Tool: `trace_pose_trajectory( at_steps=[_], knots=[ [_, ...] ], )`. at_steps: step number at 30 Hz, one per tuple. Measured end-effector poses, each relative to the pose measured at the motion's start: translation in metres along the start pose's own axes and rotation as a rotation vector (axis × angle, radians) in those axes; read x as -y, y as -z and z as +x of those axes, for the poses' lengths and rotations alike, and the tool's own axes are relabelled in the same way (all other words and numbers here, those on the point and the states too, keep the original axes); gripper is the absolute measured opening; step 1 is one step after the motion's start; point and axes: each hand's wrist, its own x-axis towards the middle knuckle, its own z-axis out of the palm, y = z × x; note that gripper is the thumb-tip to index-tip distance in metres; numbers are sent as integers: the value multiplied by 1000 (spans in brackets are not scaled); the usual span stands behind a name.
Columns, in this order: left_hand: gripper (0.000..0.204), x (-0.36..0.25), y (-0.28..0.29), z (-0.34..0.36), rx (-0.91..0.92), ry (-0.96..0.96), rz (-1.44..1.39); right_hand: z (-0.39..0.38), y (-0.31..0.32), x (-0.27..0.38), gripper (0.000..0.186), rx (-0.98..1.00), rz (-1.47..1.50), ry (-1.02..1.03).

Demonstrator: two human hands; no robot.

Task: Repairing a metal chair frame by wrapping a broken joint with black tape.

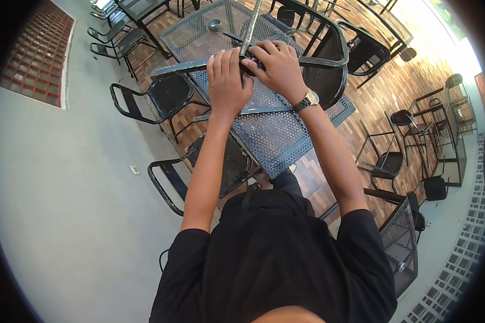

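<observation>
Both my hands are held out in front of me over a perforated metal table (pixel 275 137). They meet on a worn, dark metal frame (pixel 180 69) whose bars join between them. My left hand (pixel 227 81) lies with its fingers closed over the left bar beside the joint. Just right of it, my right hand (pixel 277 67) is closed on the frame, thumb pointing left; a watch (pixel 307 101) circles that wrist. One bar rises away from the joint. Fingers hide most of the joint, so I cannot tell how the bars connect or what the whole frame is.
A small round metal bowl (pixel 214 25) stands on the table's far part. Black chairs (pixel 170 97) line the left side, near a pale wall (pixel 91 177). To the right, more chairs (pixel 388 164) stand on the wood-patterned floor (pixel 380 105), with another mesh table (pixel 401 237) at lower right.
</observation>
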Motion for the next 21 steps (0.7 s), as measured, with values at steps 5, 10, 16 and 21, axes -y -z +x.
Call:
trace_pose_trajectory(
  at_steps=[5,10,16,21],
  knots=[
    [67,2,5,1,29,-17,-6,-2,11,-11,36,18,67,43],
    [68,-1,2,0,22,5,-1,-6,22,-28,40,60,70,-9],
    [67,-4,7,2,41,14,3,-5,22,-33,46,92,72,-71],
    [65,-8,5,-2,8,54,16,-4,10,-21,48,31,92,-40]
  ],
)
